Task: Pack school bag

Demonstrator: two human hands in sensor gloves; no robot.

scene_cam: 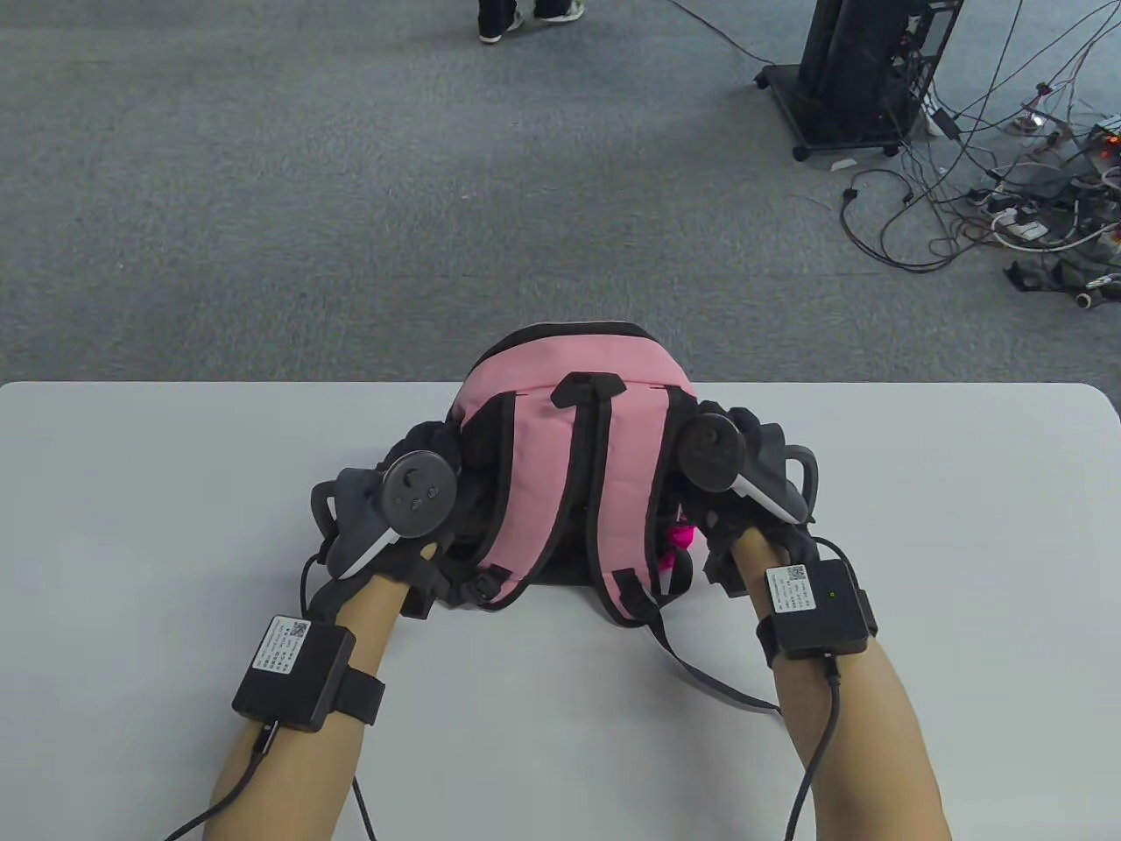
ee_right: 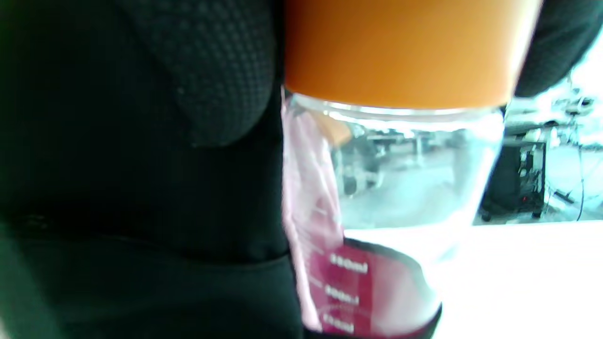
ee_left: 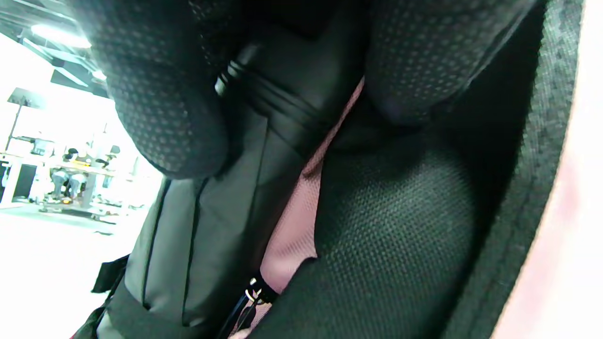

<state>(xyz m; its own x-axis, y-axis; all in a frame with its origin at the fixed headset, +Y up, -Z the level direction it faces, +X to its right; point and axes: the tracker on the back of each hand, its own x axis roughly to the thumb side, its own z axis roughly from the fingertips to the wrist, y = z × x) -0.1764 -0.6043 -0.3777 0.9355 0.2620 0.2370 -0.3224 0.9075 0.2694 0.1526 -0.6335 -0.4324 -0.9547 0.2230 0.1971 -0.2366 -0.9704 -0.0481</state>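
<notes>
A pink backpack [scene_cam: 574, 455] with black trim lies on the white table [scene_cam: 158, 526], shoulder straps facing up. My left hand [scene_cam: 425, 455] grips its left side; in the left wrist view my gloved fingers [ee_left: 165, 94] press on the bag's black mesh pocket [ee_left: 395, 226]. My right hand [scene_cam: 731, 434] is at the bag's right side. In the right wrist view it holds a clear water bottle [ee_right: 405, 179] by its orange lid [ee_right: 400, 52]. The bottle's base sits in the bag's pink side pocket [ee_right: 372, 292].
A loose black strap [scene_cam: 701, 683] trails from the bag toward my right forearm. The backpack's top hangs over the table's far edge [scene_cam: 263, 383]. Beyond it are grey carpet, a black wheeled stand [scene_cam: 854, 79] and tangled cables [scene_cam: 1033, 201].
</notes>
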